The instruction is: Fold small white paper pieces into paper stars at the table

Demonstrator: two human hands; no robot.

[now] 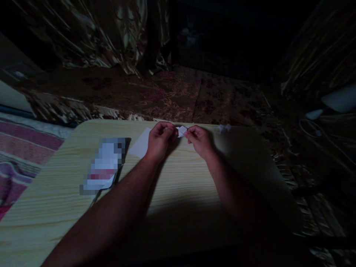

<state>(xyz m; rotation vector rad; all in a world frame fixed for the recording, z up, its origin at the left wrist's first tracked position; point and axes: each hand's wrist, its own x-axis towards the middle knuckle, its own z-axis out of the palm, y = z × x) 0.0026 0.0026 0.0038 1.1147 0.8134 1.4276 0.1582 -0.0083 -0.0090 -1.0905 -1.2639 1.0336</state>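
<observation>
Both my hands meet over the far middle of a light wooden table [178,185]. My left hand [159,140] and my right hand [198,140] each pinch one side of a small folded white paper piece [181,130], held just above the tabletop. Under my left hand lies a flat white paper sheet [140,145]. A small folded white paper shape [224,128] sits on the table near its far edge, to the right of my right hand.
A blurred-out flat object [104,165] lies on the table's left part. Beyond the table spreads a dark floral cloth [167,92], with shiny curtains [91,33] behind. A striped rug [19,148] is at left. Cables [314,129] lie at right.
</observation>
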